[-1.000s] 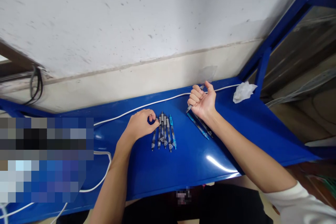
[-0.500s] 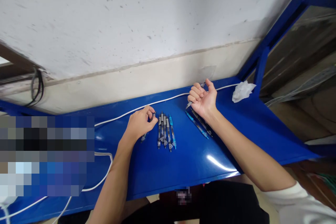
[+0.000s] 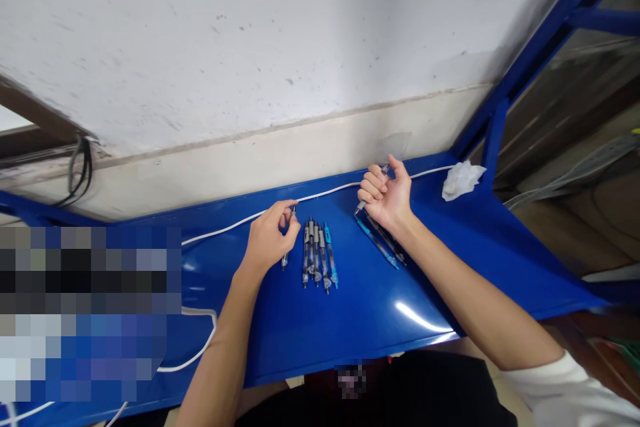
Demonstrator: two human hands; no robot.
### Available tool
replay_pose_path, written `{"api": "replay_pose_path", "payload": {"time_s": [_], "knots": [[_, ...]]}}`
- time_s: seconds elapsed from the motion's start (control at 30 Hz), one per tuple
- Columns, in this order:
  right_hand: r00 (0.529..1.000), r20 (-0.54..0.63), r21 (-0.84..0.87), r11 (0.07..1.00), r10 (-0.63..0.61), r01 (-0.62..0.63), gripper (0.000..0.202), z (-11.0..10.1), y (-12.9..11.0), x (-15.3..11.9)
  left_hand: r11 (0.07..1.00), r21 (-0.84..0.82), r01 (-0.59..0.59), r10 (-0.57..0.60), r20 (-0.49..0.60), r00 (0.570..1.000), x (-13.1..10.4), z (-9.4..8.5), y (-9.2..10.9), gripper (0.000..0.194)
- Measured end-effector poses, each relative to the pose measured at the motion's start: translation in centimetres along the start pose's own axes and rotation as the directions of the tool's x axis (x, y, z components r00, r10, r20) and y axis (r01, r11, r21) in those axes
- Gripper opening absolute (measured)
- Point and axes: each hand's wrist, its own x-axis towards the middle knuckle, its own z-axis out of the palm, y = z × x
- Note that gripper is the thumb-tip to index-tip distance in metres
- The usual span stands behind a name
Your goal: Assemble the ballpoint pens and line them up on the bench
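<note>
My left hand (image 3: 274, 233) pinches a pen (image 3: 285, 263) at its upper end, just left of a row of pens. That row holds several grey-gripped pens (image 3: 317, 252) and a light-blue pen (image 3: 331, 255) at its right end, lying side by side on the blue table (image 3: 350, 320). Curled round another grey-ended pen (image 3: 361, 207) is my right hand (image 3: 383, 190), palm turned up; part of that pen is hidden by the fingers. Below this hand lie a second light-blue pen (image 3: 376, 241) and a dark pen (image 3: 395, 248), partly covered by the wrist.
A white cable (image 3: 325, 191) runs along the table's back near the wall (image 3: 280, 147). Crumpled white tissue (image 3: 463, 180) lies at the right, beside a blue metal frame (image 3: 500, 127). More cable loops (image 3: 213, 333) at the left, next to a blurred-out patch.
The pen in my left hand has swung from slanted to nearly upright in the picture, closer to the row. My right hand keeps its grip almost unmoved. The view has shifted slightly.
</note>
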Motion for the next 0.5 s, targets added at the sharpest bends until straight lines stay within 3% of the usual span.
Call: {"api": "replay_pose_path", "payload": {"time_s": [0.2, 0.27, 0.33, 0.4, 0.5], "knots": [[0.99, -0.043, -0.249, 0.961, -0.133, 0.118, 0.04, 1.5, -0.2, 0.7, 0.999, -0.046, 0.009, -0.013, -0.068, 0.998, -0.1, 0.3, 0.5, 0.034], [0.982, -0.02, -0.374, 0.913, -0.186, 0.165, 0.037, 1.9, -0.3, 0.3, 0.999, -0.045, -0.009, 0.006, -0.068, 0.998, -0.2, 0.4, 0.5, 0.034], [0.969, 0.041, -0.546, 0.807, -0.243, 0.226, 0.038, 1.7, -0.8, -0.7, 0.998, -0.044, -0.033, 0.03, -0.075, 0.997, -0.3, 0.5, 0.5, 0.033], [0.935, 0.143, -0.761, 0.568, -0.323, 0.312, 0.04, 0.8, -1.6, -2.3, 0.998, -0.044, -0.049, 0.045, -0.096, 0.994, -0.4, 0.5, 0.7, 0.033], [0.856, 0.352, -0.934, -0.081, -0.379, 0.349, 0.036, -2.0, -3.3, -5.8, 0.998, -0.043, -0.054, 0.048, -0.139, 0.989, -0.4, 0.5, 1.2, 0.035]]}}
